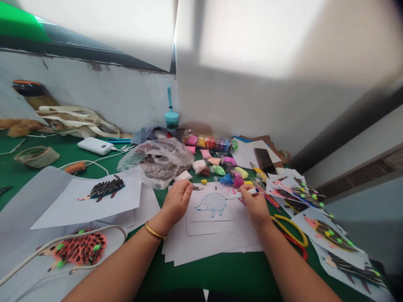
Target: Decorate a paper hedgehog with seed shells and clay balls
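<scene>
My right hand grips a white marker with a dark blue end, its tip close to the rear of a drawn hedgehog. The outline is blue, with short marks over the back and legs below. It is on a small white sheet of paper lying on larger sheets. Beside the drawing's left edge, my left hand is closed, its fingers curled; what they hold, if anything, is hidden. A small yellow clay piece lies just beyond the paper.
Behind the paper are several clay packets and a plastic bag of seeds. Finished hedgehog pictures lie at left and right. Yellow-handled scissors sit by my right forearm. A white cable crosses the left side.
</scene>
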Demonstrator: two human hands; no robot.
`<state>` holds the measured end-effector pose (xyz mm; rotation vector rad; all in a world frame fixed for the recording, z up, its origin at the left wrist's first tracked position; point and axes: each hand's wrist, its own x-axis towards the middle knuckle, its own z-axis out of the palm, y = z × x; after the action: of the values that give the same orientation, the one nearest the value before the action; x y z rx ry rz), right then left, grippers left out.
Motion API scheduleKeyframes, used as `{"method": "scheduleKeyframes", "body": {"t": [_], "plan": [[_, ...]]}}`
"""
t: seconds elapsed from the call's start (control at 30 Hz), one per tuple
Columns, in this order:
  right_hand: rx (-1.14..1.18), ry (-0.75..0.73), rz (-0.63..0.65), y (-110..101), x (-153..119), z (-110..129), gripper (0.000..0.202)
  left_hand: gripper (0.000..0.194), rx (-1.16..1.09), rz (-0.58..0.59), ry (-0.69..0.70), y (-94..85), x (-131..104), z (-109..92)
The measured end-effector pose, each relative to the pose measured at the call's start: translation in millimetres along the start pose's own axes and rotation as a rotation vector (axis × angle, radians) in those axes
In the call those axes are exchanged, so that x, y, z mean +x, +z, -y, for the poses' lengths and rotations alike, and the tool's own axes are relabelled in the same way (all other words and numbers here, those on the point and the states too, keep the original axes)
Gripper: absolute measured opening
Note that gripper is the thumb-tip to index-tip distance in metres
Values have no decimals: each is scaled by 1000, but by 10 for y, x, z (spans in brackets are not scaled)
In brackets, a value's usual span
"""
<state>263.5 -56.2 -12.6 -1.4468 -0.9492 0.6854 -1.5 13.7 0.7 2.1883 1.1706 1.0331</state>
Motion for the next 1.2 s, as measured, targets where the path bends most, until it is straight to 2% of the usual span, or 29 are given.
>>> {"method": "scheduleKeyframes", "body": {"t": [0.1,0.17,0.33,0.87,1.2], "plan": [[217,103,83,65,-60,68,26,16,-48,59,88,42,-16,0],[312,182,145,100,-118,126,29,15,-85,97,141,79,-37,-1],[398,261,270,150,-227,188,31,18,-93,127,194,133,-70,-9],[405,281,282,192,-250,118,29,18,-77,192,173,80,-54,-53],[380,291,246,197,-257,175,32,30,-32,155,103,75,-42,8]]}}
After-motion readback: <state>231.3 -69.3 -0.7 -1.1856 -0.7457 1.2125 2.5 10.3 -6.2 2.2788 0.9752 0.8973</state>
